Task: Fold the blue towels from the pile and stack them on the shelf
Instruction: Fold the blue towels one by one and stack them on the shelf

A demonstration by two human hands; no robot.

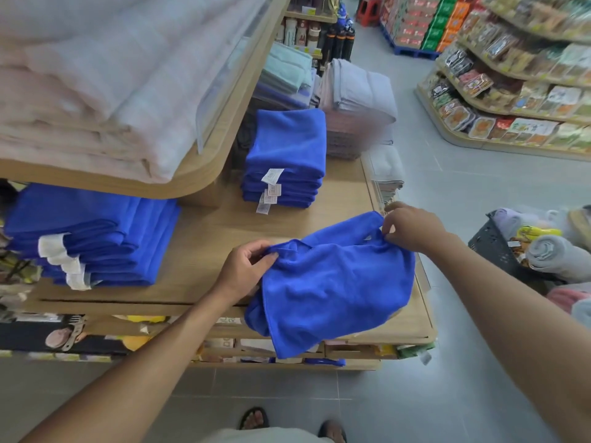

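- One blue towel (335, 282) is found unfolded and rumpled on the front right part of the shelf (208, 238). Its lower portion is draped over the shelf's front edge.
- The left hand (246, 270) is placed at the towel's left upper edge, above the shelf's front. A fold of cloth is pinched between the thumb and curled fingers.
- The right hand (409, 227) is held at the towel's far right corner, near the shelf's right edge. The corner is gripped between the thumb and bent fingertips and lifted slightly off the board.
- A small stack (284, 155) of folded blue towels is seen towards the back of the shelf, at its middle. White tags are hung from its front side.
- A large stack (96, 231) of folded blue towels is seen on the shelf's left part, with white labels showing at its front edge.
- The two stacks are set well apart, and bare wood is exposed between them.
- An upper board (204, 174) is mounted above the shelf's left half and loaded with pale bedding (80, 91).
- Grey towels (358, 100) are piled behind the shelf's right rear corner, just beside the small stack.
- A dark basket (492, 247) of rolled cloth is set on the floor (447, 394) to the right of the shelf.
- Two feet (254, 417) in sandals are noted on the floor in front of the shelf.
- Racks (511, 100) of packaged goods are noted across the aisle, far right of the shelf.
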